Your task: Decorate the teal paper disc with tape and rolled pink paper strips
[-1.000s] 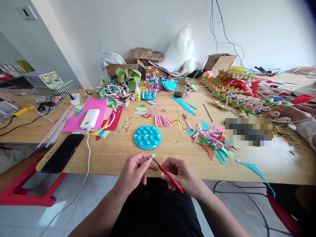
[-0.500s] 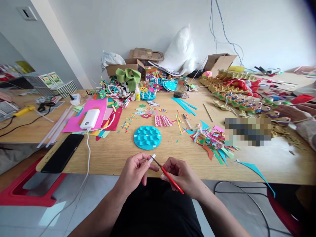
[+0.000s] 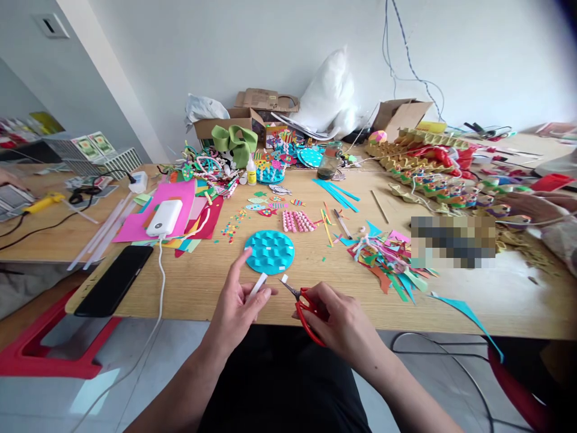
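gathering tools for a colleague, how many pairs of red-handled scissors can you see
1: the red-handled scissors in the person's right hand, near the table's front edge. Others could be hidden under the paper scraps.

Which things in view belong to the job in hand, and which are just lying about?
Likely part of the job:
red-handled scissors, in the right hand
white strip, in the left hand
small white piece, at the scissors' tips
blue disc, just ahead, bearing white bits

Apparently just lying about:
black phone
white corded device
glass jar
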`<state>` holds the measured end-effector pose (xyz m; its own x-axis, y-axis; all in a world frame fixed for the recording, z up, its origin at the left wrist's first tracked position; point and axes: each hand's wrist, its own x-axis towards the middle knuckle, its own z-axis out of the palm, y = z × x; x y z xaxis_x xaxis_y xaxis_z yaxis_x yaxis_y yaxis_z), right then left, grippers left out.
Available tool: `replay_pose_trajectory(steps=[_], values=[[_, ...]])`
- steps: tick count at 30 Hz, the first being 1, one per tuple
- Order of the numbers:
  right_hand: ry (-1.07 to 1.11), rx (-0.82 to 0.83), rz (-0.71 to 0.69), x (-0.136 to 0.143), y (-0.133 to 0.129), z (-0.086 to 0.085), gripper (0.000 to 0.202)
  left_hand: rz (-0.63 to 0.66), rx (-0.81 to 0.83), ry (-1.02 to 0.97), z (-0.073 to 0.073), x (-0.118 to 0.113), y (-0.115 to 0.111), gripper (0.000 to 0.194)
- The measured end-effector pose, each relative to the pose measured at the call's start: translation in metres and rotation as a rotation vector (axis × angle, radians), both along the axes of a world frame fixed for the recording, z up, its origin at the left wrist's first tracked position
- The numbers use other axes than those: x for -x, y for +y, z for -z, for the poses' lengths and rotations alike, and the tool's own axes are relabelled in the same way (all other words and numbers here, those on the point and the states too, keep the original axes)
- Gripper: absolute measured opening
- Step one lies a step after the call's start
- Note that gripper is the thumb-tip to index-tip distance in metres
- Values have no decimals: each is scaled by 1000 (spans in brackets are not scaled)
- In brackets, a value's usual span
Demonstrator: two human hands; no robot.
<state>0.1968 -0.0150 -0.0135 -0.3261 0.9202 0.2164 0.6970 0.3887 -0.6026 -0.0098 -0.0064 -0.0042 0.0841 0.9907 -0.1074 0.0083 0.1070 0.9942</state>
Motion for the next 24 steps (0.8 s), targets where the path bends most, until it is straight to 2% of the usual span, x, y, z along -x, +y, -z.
replay_pose_trajectory(steps=[1, 3, 7, 13, 19, 24], values=[[-49, -29, -24, 0, -1, -1, 11, -19, -26, -6, -2, 0, 1, 78], [-130, -73, -65, 2, -1, -3, 11, -27, -70, -1, -3, 2, 4, 89], [-257, -148, -150, 5, 1, -8, 12, -2, -91, 6, -4, 4, 9, 84], [-369, -225, -243, 7, 3, -16, 9, 16, -36, 21, -8, 1, 13, 74], [-407, -195, -261, 9, 2, -14, 10, 47, -45, 58, -5, 2, 15, 69], [-430, -49, -262, 7, 1, -8, 8, -96, -113, -24, -5, 3, 14, 70]])
